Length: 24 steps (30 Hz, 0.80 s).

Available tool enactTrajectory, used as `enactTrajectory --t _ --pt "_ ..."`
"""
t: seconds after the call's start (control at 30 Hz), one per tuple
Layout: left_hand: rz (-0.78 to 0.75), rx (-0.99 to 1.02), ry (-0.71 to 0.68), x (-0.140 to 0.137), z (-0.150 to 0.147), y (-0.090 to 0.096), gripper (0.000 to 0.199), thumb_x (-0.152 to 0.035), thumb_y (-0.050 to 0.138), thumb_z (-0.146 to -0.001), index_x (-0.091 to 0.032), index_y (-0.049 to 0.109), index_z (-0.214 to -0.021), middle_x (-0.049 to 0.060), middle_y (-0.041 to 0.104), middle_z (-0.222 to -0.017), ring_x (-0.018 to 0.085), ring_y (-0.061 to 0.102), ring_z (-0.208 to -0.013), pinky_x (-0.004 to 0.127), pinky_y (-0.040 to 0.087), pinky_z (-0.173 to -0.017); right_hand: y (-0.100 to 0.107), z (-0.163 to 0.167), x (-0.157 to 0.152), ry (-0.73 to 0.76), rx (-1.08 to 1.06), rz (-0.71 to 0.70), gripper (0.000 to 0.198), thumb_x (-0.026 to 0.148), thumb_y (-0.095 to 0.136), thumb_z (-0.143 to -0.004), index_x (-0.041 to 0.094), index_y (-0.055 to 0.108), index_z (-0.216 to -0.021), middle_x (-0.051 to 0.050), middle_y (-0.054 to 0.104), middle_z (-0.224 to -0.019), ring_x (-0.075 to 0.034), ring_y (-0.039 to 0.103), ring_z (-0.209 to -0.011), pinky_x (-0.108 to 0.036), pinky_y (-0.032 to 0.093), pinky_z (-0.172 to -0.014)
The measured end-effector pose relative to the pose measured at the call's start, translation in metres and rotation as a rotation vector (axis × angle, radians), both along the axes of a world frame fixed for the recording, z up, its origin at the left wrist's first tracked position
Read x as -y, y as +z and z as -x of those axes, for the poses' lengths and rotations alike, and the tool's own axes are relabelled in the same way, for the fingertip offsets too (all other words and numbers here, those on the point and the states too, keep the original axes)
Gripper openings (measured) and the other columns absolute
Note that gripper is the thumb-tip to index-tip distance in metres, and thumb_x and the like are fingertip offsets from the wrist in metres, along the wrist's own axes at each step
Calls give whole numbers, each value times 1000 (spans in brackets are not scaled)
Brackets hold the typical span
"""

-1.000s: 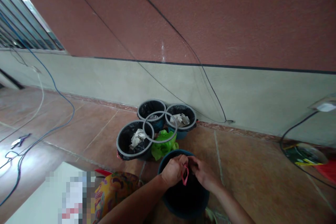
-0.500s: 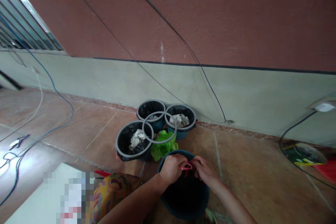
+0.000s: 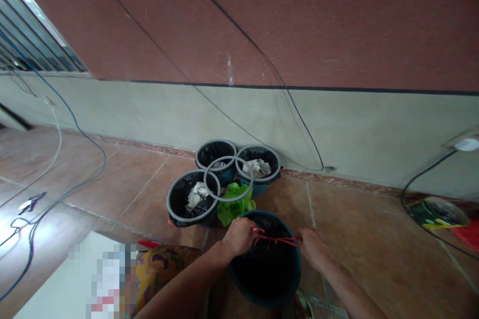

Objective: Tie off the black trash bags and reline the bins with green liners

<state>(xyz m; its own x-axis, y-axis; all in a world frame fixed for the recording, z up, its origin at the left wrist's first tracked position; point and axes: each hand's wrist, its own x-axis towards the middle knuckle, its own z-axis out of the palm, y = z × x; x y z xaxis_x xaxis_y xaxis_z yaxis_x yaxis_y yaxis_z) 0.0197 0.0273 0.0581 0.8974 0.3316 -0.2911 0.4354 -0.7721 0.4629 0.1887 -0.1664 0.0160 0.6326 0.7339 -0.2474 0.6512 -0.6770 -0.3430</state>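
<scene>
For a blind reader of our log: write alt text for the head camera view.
Two bare hands, left hand and right hand, pull a red band taut over a dark blue bin lined in black, on a brown tiled floor. Behind it, three lined bins holding crumpled paper, a loose grey ring and a green bag sit by the wall.

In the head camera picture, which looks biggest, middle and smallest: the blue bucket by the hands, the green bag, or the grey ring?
Largest to smallest, as they look:
1. blue bucket, though it is also nearest the camera, which makes it look bigger.
2. grey ring
3. green bag, partly hidden behind the bucket, so ring versus bag is unsure.
</scene>
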Motion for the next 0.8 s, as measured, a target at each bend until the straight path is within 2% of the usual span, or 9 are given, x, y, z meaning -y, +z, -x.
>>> enactTrajectory --t 0.1,0.17,0.23,0.37,0.43,0.57,0.63,0.7,0.8 --pt "13 -13 -6 1 0 3 28 -24 49 -91 -17 71 -75 7 73 -79 18 67 -78 26 46 -73 10 -2 -1 -38 114 44 17 16 47 -83 20 63 -78 -16 71 -84 -28 67 -82 -37 43 -72" --pt "8 -16 -7 2 0 4 26 -25 50 -89 -17 71 -76 8 73 -80 19 68 -80 26 47 -74 16 -4 -7 -147 91 -1 19 18 43 -85 20 60 -78 -16 70 -81 -28 67 -79 -38 44 -72" --pt "4 -19 -5 3 0 6 27 -25 49 -90 -16 72 -78 9 73 -81 20 68 -80 27 47 -74 19 -5 -14 -321 -72 -176 18 22 40 -85 22 57 -78 -14 69 -79 -26 67 -77 -38 47 -73" --pt "9 -30 -34 5 0 7 30 -26 46 -92 -16 72 -81 9 73 -83 20 68 -80 27 47 -72 16 -1 -24 -684 -625 -705 12 33 46 -81 24 52 -85 -2 63 -70 -18 63 -67 -32 52 -67" --pt "6 -43 -51 5 1 7 30 -26 46 -92 -16 73 -82 9 74 -85 20 68 -81 27 47 -73 15 1 -25 -739 -763 -781 16 36 52 -75 24 52 -85 4 54 -60 -14 55 -56 -30 51 -60" --pt "-20 -63 -52 3 1 5 31 -24 44 -93 -17 73 -86 9 74 -88 19 68 -83 26 48 -75 20 -3 -20 -593 -776 -604 18 36 54 -73 23 58 -85 8 47 -53 -10 41 -45 -22 37 -46" --pt "-23 -78 -70 2 1 3 30 -24 44 -93 -16 73 -87 10 73 -89 20 68 -84 27 49 -76 23 -9 -16 -501 -687 -473 19 34 52 -75 23 62 -86 5 53 -56 -11 43 -46 -23 33 -45" --pt "-34 -96 -75 2 2 0 29 -24 45 -92 -16 73 -88 11 73 -90 22 69 -87 29 49 -78 23 -16 -14 -410 -486 -376 18 30 51 -76 23 65 -83 2 59 -61 -12 49 -52 -24 35 -50" --pt "-56 -132 -57 1 4 -4 29 -26 46 -92 -15 73 -90 13 73 -94 25 69 -92 32 50 -82 23 -23 -11 -340 -266 -302 18 26 50 -79 23 68 -81 -1 63 -66 -15 57 -62 -26 39 -57"
